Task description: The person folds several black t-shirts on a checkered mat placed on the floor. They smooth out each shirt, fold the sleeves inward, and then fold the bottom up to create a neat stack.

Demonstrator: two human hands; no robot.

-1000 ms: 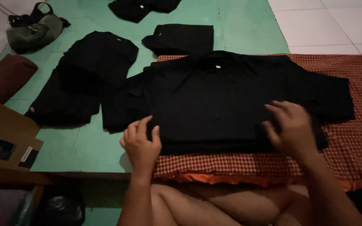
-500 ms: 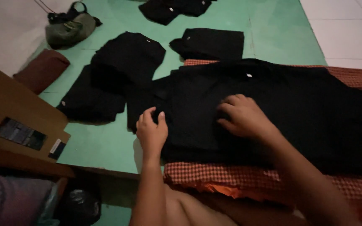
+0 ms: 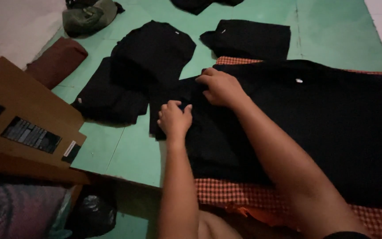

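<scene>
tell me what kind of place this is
Probably a room in a home, with someone sorting clothes on the floor. Both hands, left and right, rest on a black shirt spread over a checked cloth on a green mat. Folded black shirts and a cardboard box lie nearby.
</scene>
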